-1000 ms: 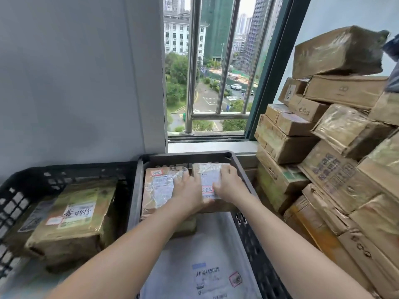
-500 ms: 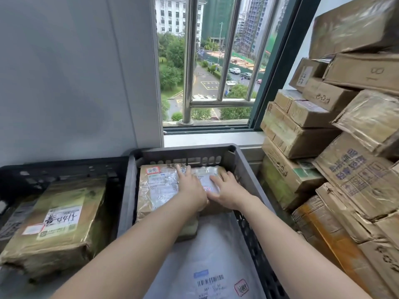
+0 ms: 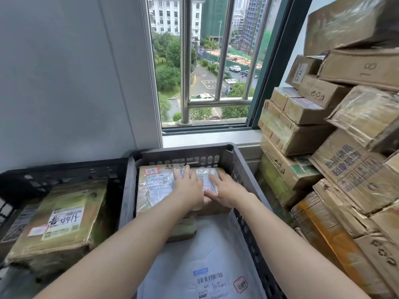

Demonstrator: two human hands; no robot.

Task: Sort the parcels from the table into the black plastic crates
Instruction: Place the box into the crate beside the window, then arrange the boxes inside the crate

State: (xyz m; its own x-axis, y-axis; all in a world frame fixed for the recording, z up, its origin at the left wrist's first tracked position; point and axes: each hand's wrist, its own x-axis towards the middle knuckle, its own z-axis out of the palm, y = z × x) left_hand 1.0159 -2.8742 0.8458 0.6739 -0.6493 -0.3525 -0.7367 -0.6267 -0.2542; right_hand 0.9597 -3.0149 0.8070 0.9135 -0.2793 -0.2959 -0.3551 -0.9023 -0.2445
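**Cardboard and tape at the far end of the middle crate (image 3: 183, 150)**

Cardboard parcels (image 3: 302, 134) stand in a tall, uneven pile just to the right of the middle crate. The pile rises well above the crate's rim and reaches the top of your view. Beyond the crate's far wall is a barred window (image 3: 207, 83) looking out on trees, a road and buildings.

Against the middle crate's left wall stands a second black crate (image 3: 64, 169). In it lies a large taped parcel (image 3: 69, 223), label up with handwriting on it.

Inside the middle crate, the near half is covered by a white mailer bag (image 3: 207, 251), lying flat with its barcode label facing you. At the far end, on the crate's left side, a clear-taped parcel (image 3: 155, 186) lies label up on top of another box whose pale green edge shows beneath it. A small parcel (image 3: 207, 178) sits touching its right side, near the crate's right wall.

Your left hand (image 3: 190, 188) lies flat with fingers straight, across the seam where these two parcels meet. Your right hand (image 3: 226, 190) rests on the small parcel's near right part, with fingers extended and angled towards the crate's far left corner. Both hands are laid flat, and neither is curled round anything.
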